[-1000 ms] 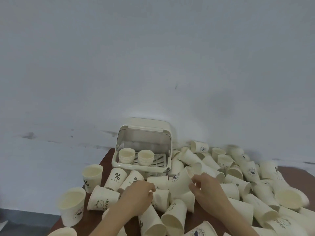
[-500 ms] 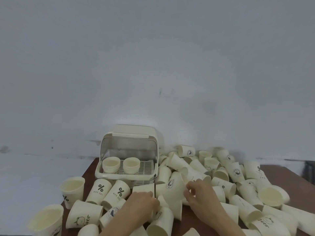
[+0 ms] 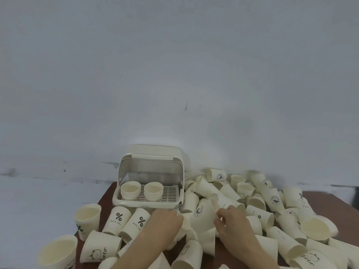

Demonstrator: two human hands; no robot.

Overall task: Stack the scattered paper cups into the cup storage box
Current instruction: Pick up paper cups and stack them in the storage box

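The cream cup storage box stands open at the back of the brown table, its lid flipped up. Two short stacks of paper cups sit on its grid floor at the left. Many cream paper cups lie scattered in front and to the right. My left hand is curled over a lying cup just before the box. My right hand pinches the rim of a tilted logo cup between the two hands.
Two "% NICE DAY" cups lie left of my left hand. Upright cups stand at the table's left edge. A dense pile of cups fills the right side. A pale wall rises behind.
The view has shifted and come closer. Both hands stay on the same cups in front of the box, and the right hand's cup has tipped more upright.
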